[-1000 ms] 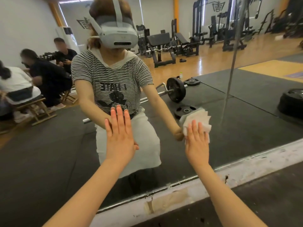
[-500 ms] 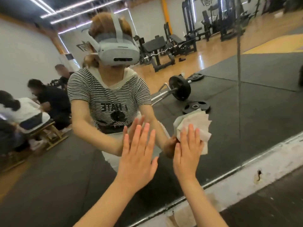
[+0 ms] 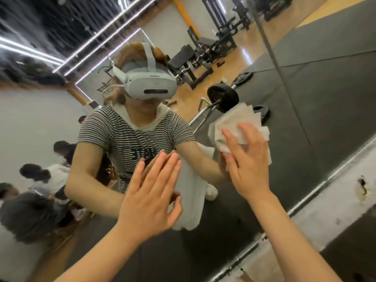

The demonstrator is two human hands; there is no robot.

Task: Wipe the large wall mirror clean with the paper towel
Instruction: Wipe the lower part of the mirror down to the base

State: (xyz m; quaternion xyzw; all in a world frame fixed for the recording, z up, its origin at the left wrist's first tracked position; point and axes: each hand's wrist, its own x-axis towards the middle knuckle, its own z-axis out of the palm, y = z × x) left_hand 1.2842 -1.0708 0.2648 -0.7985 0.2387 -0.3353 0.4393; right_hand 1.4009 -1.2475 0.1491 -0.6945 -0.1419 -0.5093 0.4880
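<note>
The large wall mirror (image 3: 325,102) fills most of the view and reflects a gym and my own figure in a striped shirt and headset. A folded white paper towel (image 3: 234,127) lies flat on the glass right of centre. My right hand (image 3: 248,159) presses it against the mirror with straight, spread fingers. My left hand (image 3: 150,196) is flat and open at the glass left of the towel, fingers pointing up, meeting its own reflection.
The mirror's metal bottom edge (image 3: 317,192) runs diagonally at lower right above a scuffed white wall strip (image 3: 329,216) with a chipped hole (image 3: 362,186). A vertical seam (image 3: 270,49) splits the glass. Reflected are a barbell, weight benches and several seated people.
Both hands have slid upward on the glass and the towel went with the right hand. The view has tilted and lifted, so the ceiling lights show in the reflection.
</note>
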